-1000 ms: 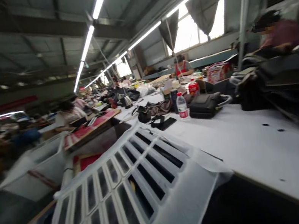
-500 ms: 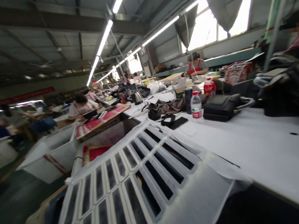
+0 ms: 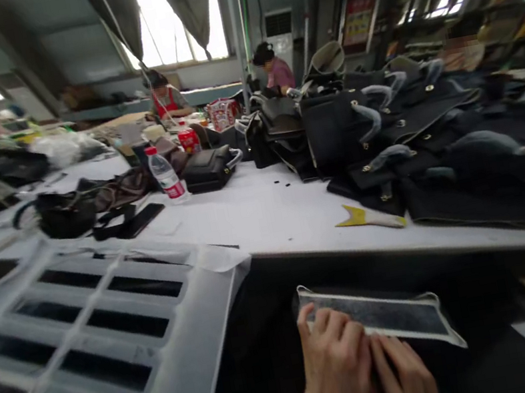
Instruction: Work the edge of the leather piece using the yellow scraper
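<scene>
A dark rectangular panel with a pale raised border (image 3: 389, 313) lies on black material below the table's front edge. My left hand (image 3: 333, 363) has its curled fingers on the panel's near left edge. Right beside it, my right hand (image 3: 402, 371) presses its fingers together at the near edge, around the middle. Both hands hold the panel along this edge, and the thumbs are hidden. To the left lies a translucent sheet (image 3: 182, 346) with rows of dark slots framed in white.
Along the white table (image 3: 246, 216) stand a water bottle (image 3: 167, 176), a phone (image 3: 147, 218) and a black bag (image 3: 209, 167). A yellow-ended strip (image 3: 370, 217) lies near black bags piled at right (image 3: 341, 121). Several people sit farther back.
The view has swung to the right, and the slotted sheet now sits farther left. Both my hands and the bordered panel have come into view.
</scene>
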`<state>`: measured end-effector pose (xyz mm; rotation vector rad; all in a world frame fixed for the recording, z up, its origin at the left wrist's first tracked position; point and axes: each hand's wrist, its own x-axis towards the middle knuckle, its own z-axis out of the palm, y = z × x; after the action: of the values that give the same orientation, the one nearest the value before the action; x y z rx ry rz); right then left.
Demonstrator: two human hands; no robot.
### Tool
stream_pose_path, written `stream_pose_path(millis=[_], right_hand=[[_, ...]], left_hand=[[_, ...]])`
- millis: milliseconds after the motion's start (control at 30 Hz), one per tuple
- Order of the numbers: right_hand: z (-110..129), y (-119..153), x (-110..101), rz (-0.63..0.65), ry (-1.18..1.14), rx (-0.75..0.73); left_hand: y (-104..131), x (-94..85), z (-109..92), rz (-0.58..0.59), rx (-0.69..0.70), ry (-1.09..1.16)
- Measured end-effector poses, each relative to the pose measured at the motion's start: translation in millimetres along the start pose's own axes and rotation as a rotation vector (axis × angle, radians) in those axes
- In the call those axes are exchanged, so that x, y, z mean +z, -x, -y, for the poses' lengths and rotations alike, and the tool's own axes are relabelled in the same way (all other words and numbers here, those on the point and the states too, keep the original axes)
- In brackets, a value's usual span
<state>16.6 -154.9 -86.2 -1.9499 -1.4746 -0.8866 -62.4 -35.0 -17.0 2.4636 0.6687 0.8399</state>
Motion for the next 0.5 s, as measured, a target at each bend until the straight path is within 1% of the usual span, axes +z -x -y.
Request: stream_pose_path(millis=[100, 167, 200, 233, 267, 300, 333, 367, 400, 433, 467, 500], right_hand=[[10.2, -7.4, -3.4, 0.003, -0.026, 0.008], [15.4, -12.4, -2.3, -0.001, -0.031, 0.027], [17.4, -14.0, -1.9, 0.002, -0.029, 0.035], [18.8, -14.9, -1.8, 0.008, -0.027, 0.043], [20.0, -15.3, -1.9, 0.014, -0.026, 0.056], [20.9, -15.4, -2.1, 0.019, -0.025, 0.065], [21.7, -15.2, -2.1, 0.020, -0.023, 0.065], [22.3, -14.9, -1.8, 0.020, -0.021, 0.054], [22.9, -14.6, -1.2, 0.016, -0.014, 0.041], [23.6, -14.4, -0.2, 0.009, -0.003, 0.020], [24.3, -14.3, 1.1, 0.000, 0.009, -0.003], [25.1, -14.4, 2.6, -0.008, 0.016, -0.014]], left_hand=[[10.6, -5.9, 2.7, -0.114, -0.027, 0.107], [19.9, -11.3, 11.6, -0.203, -0.041, 0.128], [25.6, -12.9, 18.7, -0.258, -0.089, 0.158], [31.7, -13.1, 27.4, -0.319, -0.191, 0.225], [38.1, -11.5, 36.9, -0.391, -0.376, 0.359], [44.5, -8.0, 46.5, -0.461, -0.621, 0.548], [50.4, -2.5, 55.1, -0.507, -0.884, 0.759], [55.5, 5.1, 62.1, -0.521, -1.124, 0.967], [59.4, 14.3, 66.9, -0.495, -1.306, 1.149], [61.9, 24.7, 69.3, -0.446, -1.421, 1.297], [62.8, 35.7, 69.6, -0.391, -1.473, 1.411], [62.2, 46.7, 68.3, -0.350, -1.491, 1.510]])
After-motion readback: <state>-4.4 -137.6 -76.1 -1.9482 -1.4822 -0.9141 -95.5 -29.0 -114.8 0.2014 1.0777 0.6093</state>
